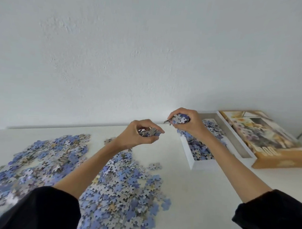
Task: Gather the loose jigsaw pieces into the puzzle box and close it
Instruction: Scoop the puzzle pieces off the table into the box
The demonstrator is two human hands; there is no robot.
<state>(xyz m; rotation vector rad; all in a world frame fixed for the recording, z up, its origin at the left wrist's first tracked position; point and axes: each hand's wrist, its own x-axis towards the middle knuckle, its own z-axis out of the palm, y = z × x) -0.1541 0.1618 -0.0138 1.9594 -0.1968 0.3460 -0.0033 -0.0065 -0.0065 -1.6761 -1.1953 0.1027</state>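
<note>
I am gripping pieces in my right hand [186,123] over the box [203,166], my left hand [142,135] clutching more.

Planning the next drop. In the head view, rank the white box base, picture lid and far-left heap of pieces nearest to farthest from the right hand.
1. white box base: directly beneath the right hand.
2. picture lid: just right of the base.
3. far-left heap of pieces: far off to the left, past the left hand.
</note>
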